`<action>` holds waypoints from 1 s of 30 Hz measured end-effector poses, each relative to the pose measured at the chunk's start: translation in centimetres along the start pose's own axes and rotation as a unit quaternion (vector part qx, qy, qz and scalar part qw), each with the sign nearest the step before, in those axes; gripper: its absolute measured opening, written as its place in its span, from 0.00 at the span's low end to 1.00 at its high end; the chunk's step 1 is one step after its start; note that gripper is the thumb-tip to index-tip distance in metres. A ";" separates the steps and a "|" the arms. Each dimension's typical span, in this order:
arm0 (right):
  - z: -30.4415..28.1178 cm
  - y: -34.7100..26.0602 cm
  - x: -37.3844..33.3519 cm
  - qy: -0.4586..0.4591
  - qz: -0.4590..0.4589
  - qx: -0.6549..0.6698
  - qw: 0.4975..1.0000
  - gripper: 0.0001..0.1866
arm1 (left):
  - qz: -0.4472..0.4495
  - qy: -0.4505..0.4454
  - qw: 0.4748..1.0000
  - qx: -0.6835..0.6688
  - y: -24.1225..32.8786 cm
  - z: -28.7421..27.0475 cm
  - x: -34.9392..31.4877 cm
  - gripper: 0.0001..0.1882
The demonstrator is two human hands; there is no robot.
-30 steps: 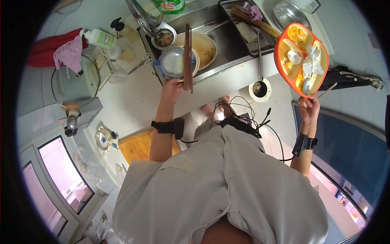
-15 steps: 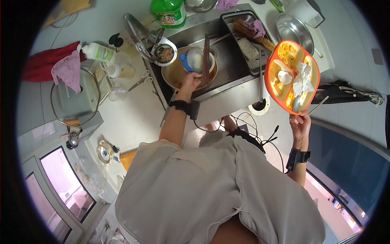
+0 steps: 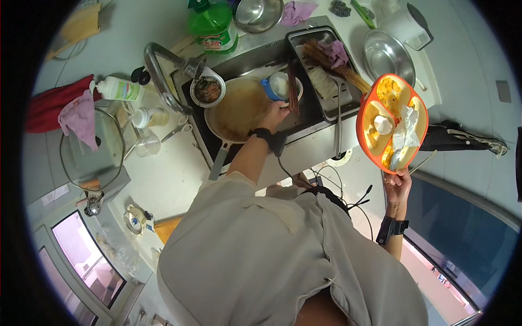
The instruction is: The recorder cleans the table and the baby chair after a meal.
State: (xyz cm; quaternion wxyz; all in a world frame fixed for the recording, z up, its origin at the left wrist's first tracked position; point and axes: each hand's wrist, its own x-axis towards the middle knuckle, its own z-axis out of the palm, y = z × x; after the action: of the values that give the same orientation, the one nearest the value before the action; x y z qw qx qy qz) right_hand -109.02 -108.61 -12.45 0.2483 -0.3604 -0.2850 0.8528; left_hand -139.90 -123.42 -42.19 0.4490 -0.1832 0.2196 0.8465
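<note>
My left hand is closed on a small blue-rimmed bowl over the right part of the sink. Dark chopsticks stand at the bowl's right side; whether my fingers also grip them I cannot tell. To its left, a frying pan with cloudy brownish liquid sits in the sink. My right hand holds the near edge of an orange divided plate, out to the right. Yellow food scraps, an eggshell and a crumpled white tissue lie in its compartments.
A sink strainer cup with scraps is under the faucet. A dark rack tray with a straw brush fills the sink's right side. Beyond stand a green detergent bottle and metal bowls. Scissors lie left.
My left hand has carried the blue-rimmed bowl and chopsticks rightward off the frying pan, which now shows more fully. My right hand still holds the plate, which sits slightly lower in view.
</note>
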 end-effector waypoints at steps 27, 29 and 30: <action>-1.0 -1.0 1.0 0.041 0.002 -0.053 0.998 0.22 | -0.107 0.100 0.978 0.151 -8.2 -6.5 9.3 0.19; 0.2 -1.0 2.1 0.005 0.030 -0.088 0.996 0.21 | -0.073 -0.011 0.915 0.395 -7.7 -12.5 11.3 0.16; 1.0 -0.9 3.1 -0.019 0.046 -0.092 0.994 0.20 | -0.049 -0.127 0.775 0.617 -6.9 -14.5 11.7 0.14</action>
State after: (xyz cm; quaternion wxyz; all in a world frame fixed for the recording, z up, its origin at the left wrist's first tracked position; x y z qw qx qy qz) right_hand -111.51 -106.28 -12.76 0.1687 -0.3778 -0.3501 0.8404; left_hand -138.66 -119.77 -61.70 0.5301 0.2321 0.6266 0.5221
